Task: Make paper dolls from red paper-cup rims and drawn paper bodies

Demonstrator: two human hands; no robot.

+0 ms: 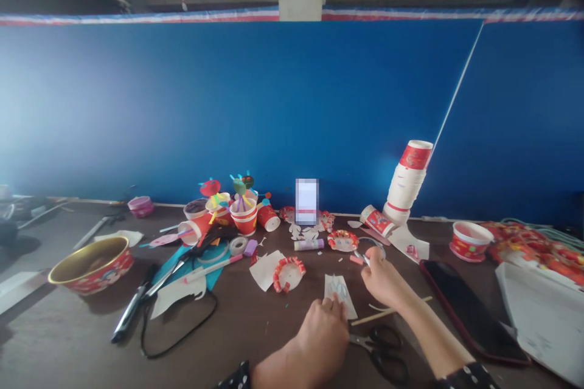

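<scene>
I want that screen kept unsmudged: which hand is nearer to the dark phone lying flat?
Right. The right hand is left of the dark phone, apart from it; the left hand is farther left, its fingers on a small white paper.

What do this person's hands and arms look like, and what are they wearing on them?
The left hand and right hand wear no gloves. The left sleeve and right sleeve are black with small white dots. The right forearm is bare below its sleeve, with no watch or bracelet visible.
</scene>
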